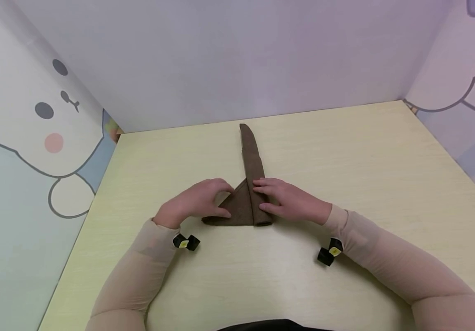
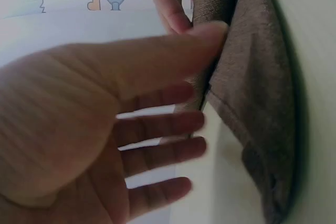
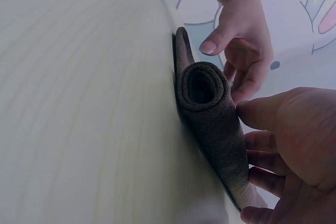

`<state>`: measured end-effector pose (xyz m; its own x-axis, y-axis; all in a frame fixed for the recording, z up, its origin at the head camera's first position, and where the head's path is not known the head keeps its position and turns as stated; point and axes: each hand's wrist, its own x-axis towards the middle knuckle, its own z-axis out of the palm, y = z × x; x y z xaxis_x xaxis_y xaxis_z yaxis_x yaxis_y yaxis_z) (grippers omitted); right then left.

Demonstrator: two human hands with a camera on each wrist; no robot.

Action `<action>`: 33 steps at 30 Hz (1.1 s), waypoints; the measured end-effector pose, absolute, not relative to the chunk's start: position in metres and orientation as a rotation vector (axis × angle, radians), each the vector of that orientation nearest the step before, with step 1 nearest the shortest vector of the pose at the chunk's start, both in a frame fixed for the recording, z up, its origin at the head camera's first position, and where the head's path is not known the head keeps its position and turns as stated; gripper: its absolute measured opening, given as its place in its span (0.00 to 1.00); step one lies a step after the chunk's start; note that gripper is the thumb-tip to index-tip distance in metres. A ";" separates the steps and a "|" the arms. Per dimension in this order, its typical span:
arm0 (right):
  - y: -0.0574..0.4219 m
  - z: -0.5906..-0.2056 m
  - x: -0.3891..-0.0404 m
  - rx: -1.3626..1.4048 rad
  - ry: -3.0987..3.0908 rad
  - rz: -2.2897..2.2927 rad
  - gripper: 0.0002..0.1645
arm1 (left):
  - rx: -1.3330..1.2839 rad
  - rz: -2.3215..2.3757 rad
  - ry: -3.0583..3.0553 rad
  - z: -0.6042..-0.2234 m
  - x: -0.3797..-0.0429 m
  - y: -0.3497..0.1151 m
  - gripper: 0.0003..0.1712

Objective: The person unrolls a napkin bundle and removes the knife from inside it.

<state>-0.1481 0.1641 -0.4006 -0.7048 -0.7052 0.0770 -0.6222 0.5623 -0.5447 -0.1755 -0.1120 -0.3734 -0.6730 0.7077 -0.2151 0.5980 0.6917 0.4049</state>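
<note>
A brown cloth [image 1: 241,207] lies on the table, rolled along its right side into a long tube that tapers at the far end. On its left a flat triangular flap spreads out. The near end of the roll [image 3: 202,87] shows a hollow spiral in the right wrist view. My left hand [image 1: 204,198] hovers at the flap, fingers spread and nearly straight, nothing gripped; its thumb overlaps the cloth in the left wrist view. Along the roll's right side rest the thumb and extended fingers of my right hand [image 1: 289,198], touching the fabric without wrapping round it.
The pale wooden table [image 1: 345,151] meets a plain wall [image 1: 237,59] at the back. Side walls with cartoon animal drawings [image 1: 55,115] border it. Small black wrist-worn devices [image 1: 330,253] sit by both sleeves. A dark edge [image 1: 279,325] shows at the bottom.
</note>
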 end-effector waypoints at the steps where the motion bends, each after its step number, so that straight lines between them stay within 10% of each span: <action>1: 0.164 -0.401 -0.148 -1.127 2.642 -0.830 0.30 | 1.052 0.446 2.549 -0.375 -0.176 -0.111 0.36; 10: 0.166 -0.401 -0.148 -1.104 2.639 -0.824 0.30 | 1.136 0.325 2.550 -0.391 -0.173 -0.101 0.51; 33: 0.157 -0.399 -0.149 -1.146 2.638 -0.821 0.31 | 1.051 0.203 2.538 -0.396 -0.166 -0.095 0.53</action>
